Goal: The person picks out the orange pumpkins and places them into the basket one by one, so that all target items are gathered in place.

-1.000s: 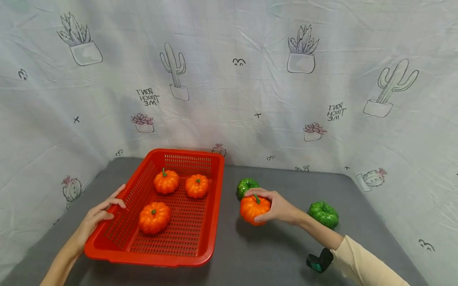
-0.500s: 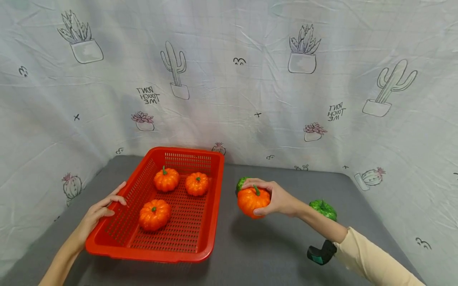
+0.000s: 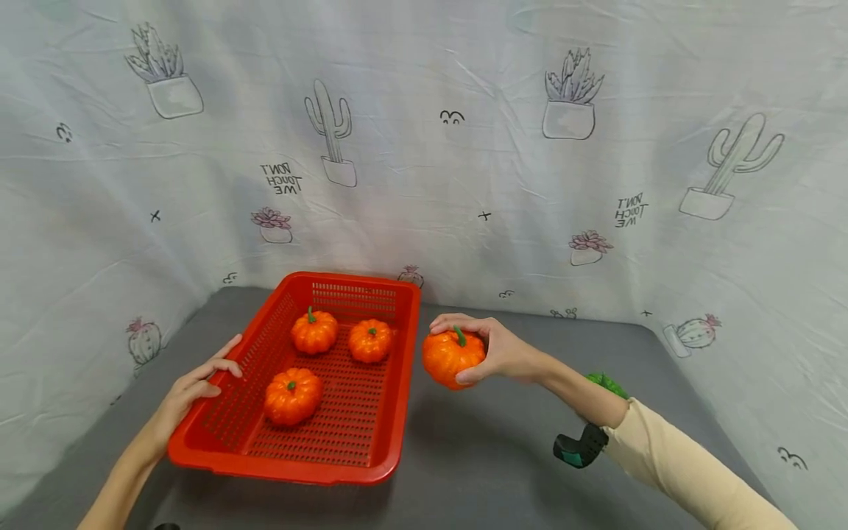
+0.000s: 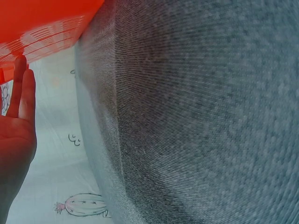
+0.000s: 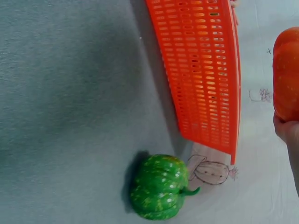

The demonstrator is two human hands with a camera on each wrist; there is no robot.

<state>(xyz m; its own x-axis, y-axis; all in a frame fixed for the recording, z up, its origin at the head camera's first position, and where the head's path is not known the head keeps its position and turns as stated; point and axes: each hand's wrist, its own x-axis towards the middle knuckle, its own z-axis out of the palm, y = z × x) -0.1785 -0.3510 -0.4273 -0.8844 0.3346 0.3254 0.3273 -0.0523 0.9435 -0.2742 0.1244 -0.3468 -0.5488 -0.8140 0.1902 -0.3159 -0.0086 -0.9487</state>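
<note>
My right hand (image 3: pixel 486 350) holds an orange pumpkin (image 3: pixel 450 359) with a green stem above the table, just right of the red basket (image 3: pixel 291 471). In the right wrist view this pumpkin (image 5: pixel 287 74) shows at the right edge, fingertips under it. My left hand (image 3: pixel 192 394) grips the basket's left rim, some fingertips reaching over it. The left wrist view has two straight fingers (image 4: pixel 29 95) of that hand against the outer wall. Inside the basket sit three orange pumpkins: one at the back left (image 3: pixel 314 331), one at the back right (image 3: pixel 370 341), one nearer (image 3: pixel 293 397).
A green pumpkin (image 5: pixel 160 187) stands on the grey table (image 3: pixel 477 464) beside the basket; my right hand hides it in the head view. Another green pumpkin (image 3: pixel 606 383) is partly behind my right forearm. A white printed cloth (image 3: pixel 397 147) hangs behind the table.
My right hand has lifted the orange pumpkin and moved it left toward the basket, now covering the green pumpkin behind. My left hand stays on the rim. The view shifted slightly.
</note>
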